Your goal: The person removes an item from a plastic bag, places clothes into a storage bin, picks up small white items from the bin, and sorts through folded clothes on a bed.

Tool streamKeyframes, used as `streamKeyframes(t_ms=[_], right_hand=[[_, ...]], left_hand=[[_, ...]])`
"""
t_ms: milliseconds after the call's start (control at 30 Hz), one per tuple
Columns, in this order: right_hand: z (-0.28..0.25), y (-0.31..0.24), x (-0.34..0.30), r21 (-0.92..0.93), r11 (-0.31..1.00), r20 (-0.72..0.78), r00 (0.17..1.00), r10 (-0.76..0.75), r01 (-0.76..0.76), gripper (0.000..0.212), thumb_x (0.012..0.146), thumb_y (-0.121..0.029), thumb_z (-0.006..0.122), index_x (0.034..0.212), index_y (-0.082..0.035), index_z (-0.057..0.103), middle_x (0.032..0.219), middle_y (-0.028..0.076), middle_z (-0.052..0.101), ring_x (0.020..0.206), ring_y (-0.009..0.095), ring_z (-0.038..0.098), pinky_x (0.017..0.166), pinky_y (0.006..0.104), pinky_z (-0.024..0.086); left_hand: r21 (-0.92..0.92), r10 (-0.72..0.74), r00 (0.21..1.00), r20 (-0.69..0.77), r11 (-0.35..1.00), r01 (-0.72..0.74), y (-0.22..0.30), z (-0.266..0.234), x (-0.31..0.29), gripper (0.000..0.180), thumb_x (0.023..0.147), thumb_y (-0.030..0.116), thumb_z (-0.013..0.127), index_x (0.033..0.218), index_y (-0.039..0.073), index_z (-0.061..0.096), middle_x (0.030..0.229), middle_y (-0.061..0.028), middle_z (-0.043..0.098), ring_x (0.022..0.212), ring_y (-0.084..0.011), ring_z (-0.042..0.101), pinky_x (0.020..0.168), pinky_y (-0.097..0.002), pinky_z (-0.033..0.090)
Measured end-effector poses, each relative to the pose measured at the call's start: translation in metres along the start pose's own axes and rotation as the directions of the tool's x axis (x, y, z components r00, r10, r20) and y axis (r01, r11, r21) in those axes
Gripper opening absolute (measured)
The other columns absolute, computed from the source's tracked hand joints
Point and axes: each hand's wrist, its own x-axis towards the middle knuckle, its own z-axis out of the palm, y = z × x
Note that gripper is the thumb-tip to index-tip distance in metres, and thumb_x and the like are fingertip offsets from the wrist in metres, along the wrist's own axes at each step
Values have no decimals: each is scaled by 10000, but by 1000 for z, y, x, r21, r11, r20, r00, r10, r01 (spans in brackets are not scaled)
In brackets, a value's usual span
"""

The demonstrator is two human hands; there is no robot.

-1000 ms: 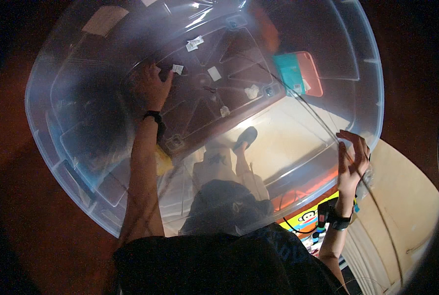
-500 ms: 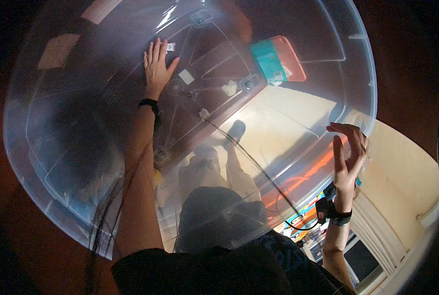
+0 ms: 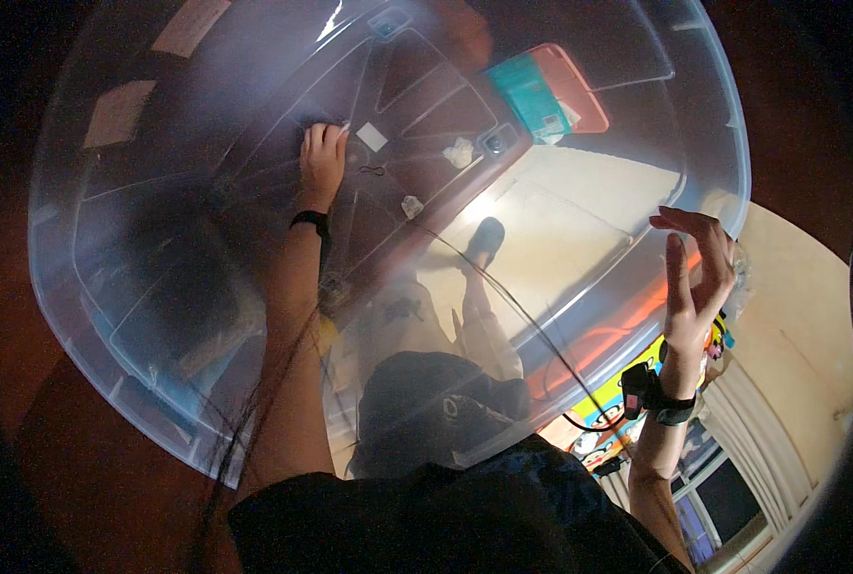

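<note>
A large clear plastic bin (image 3: 744, 163) fills most of the view. My left hand (image 3: 322, 165) reaches into it over the bottom, fingers curled together. A small white piece (image 3: 344, 126) shows at those fingertips, mostly covered by them. Close by on its right lies a white rectangular card (image 3: 372, 137), with a thin dark loop (image 3: 372, 171) just nearer. Raised beside the bin's right rim is my right hand (image 3: 699, 273), its fingers bent and its thumb apart; nothing shows in it. Both wrists wear black bands, the right one with a small black device.
A coral tray (image 3: 587, 96) with a teal packet (image 3: 527, 94) shows at the upper right. Crumpled white bits (image 3: 458, 152) lie toward the middle. A thin dark cord (image 3: 532, 320) runs toward my right wrist. Beyond stand a pale curtain (image 3: 756, 421) and a window (image 3: 728, 493).
My left hand has gone from spread flat to curled round the small white piece that lay by its fingers. My right hand keeps its bent, parted pose. The whole view has shifted slightly.
</note>
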Motion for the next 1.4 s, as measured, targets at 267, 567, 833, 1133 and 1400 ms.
streamKeyframes(t_ms=[267, 567, 833, 1133, 1400], right_hand=[[0, 3, -1, 48, 999, -32, 999, 11, -10, 147, 778, -81, 511, 828, -33, 641, 875, 70, 642, 824, 200, 543, 796, 282, 333], [2, 7, -1, 59, 998, -21, 999, -31, 32, 187, 823, -114, 495, 902, 2, 617, 854, 101, 630, 842, 194, 561, 822, 308, 353], [2, 5, -3, 74, 994, -50, 996, -79, 82, 178, 836, -125, 504, 918, -21, 623, 843, 84, 634, 824, 181, 556, 796, 303, 354], [4, 13, -8, 106, 992, -99, 994, -54, 64, 144, 819, -112, 527, 881, -39, 634, 828, 58, 644, 800, 185, 564, 787, 285, 364], [6, 17, -9, 97, 991, -160, 984, -77, 93, 108, 794, -112, 552, 844, -62, 633, 782, 47, 638, 749, 202, 568, 753, 273, 375]], left_hand=[[50, -69, 989, -134, 996, 76, -6, 11, 3, 258, 887, 235, 495, 730, 33, 528, 662, -106, 532, 611, -281, 546, 525, -364, 446], [-219, -212, 924, 318, 932, 289, 76, -21, -13, 277, 888, 275, 474, 796, 33, 573, 639, -187, 560, 586, -354, 574, 484, -400, 437], [-106, 312, 875, 370, 950, -294, 95, -9, -73, 180, 841, 238, 543, 915, 77, 516, 687, -99, 602, 581, -228, 609, 454, -328, 493], [-94, 202, 783, 588, 979, -182, 100, -12, -70, 198, 836, 262, 543, 873, 79, 479, 590, -124, 573, 541, -284, 601, 445, -372, 489], [-315, -289, 858, 426, 841, 440, 69, -26, -60, 162, 846, 184, 522, 943, 67, 465, 611, -180, 571, 599, -364, 590, 505, -432, 477]])
